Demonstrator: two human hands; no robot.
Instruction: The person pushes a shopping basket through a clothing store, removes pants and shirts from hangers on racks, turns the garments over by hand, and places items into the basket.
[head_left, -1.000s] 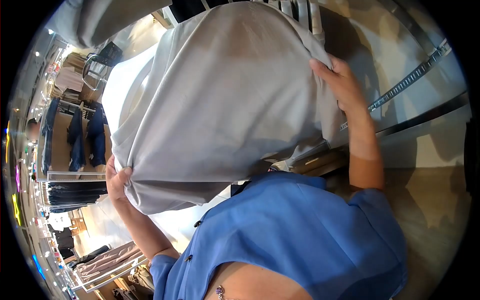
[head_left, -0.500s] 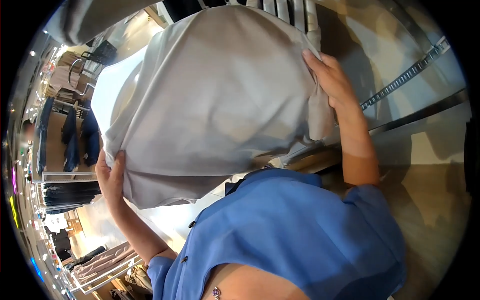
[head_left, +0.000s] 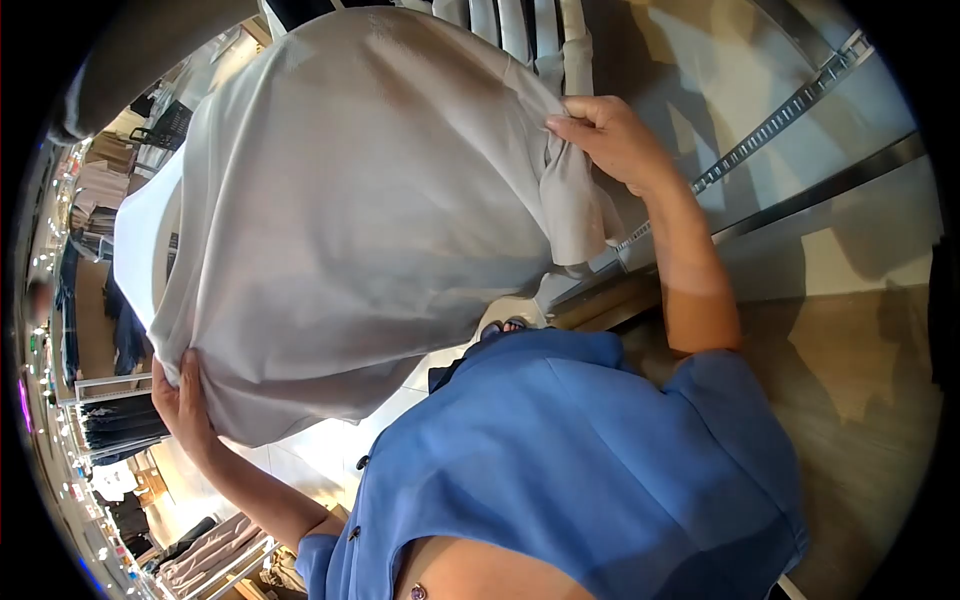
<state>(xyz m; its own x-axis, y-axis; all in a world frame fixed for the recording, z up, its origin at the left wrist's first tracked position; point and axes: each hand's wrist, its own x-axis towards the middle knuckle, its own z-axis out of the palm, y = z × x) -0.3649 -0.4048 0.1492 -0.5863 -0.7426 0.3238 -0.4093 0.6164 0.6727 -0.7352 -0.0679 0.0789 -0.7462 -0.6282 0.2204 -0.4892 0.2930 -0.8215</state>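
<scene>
A light grey-beige top [head_left: 360,220] spreads out in front of me, with soft creases across it. At its left side the broad white hanger [head_left: 138,240] shows through the neck opening. My left hand [head_left: 190,405] is closed on the lower left edge of the top, thumb in front. On the other side, my right hand [head_left: 615,140] pinches the upper right edge, where the cloth bunches and hangs down in a fold. The far ends of the hanger are hidden under the cloth.
Several pale garments [head_left: 545,40] hang on a rack right behind the top. A slotted metal upright [head_left: 780,120] runs along the wall at right. Dark folded clothes [head_left: 125,420] fill a shelf at left, and brownish clothes [head_left: 215,555] hang lower left.
The top and both my hands have shifted left in view. My left hand is also lower, and the cloth at my right hand is more bunched. Both hands keep their hold.
</scene>
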